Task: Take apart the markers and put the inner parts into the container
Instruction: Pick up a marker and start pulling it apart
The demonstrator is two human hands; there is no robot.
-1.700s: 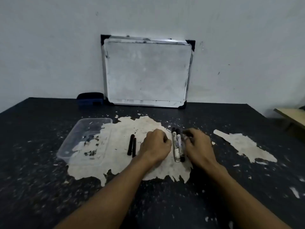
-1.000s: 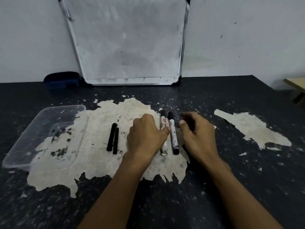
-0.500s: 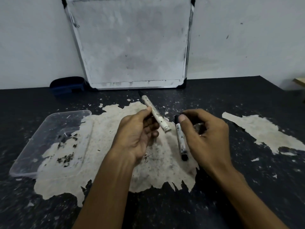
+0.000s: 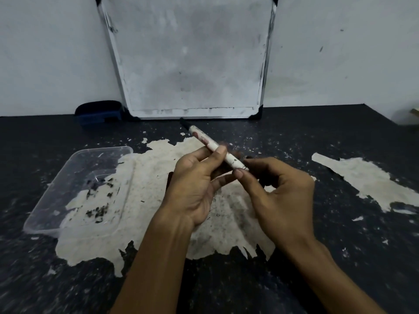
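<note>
While both hands meet above the middle of the table (image 4: pixel 340 257), the left hand (image 4: pixel 192 189) pinches a marker (image 4: pixel 214 146) between thumb and fingers, gripping it around mid-barrel. Its long axis runs on a diagonal, from lower right, near the hands, up to the far left, toward the whiteboard (image 4: pixel 188 57). The black end points away and left, up in the air; the other end sits right at the right hand (image 4: pixel 278 193). That right hand is curled, with thumb tip and fingertips closed in at the marker's near end. Something dark shows among those fingers, but what it is I cannot tell.

On the barrel: white plastic, grubby, with red printing along the far half. Too blurred to read, so no brand to call. Small dark print near the lower end is equally unreadable.

The marker is held clear of the table, above the big pale patch where the dark top has peeled away. The container (image 4: pixel 74 189), clear plastic and shallow, lies on the table well to the left of the hands, with only specks and dark flecks showing through it. Behind it, against the wall, sits a blue eraser (image 4: pixel 98 112), just beside the whiteboard's lower left corner. The whiteboard leans against the wall, smeared grey, with no writing that can be made out.
</note>
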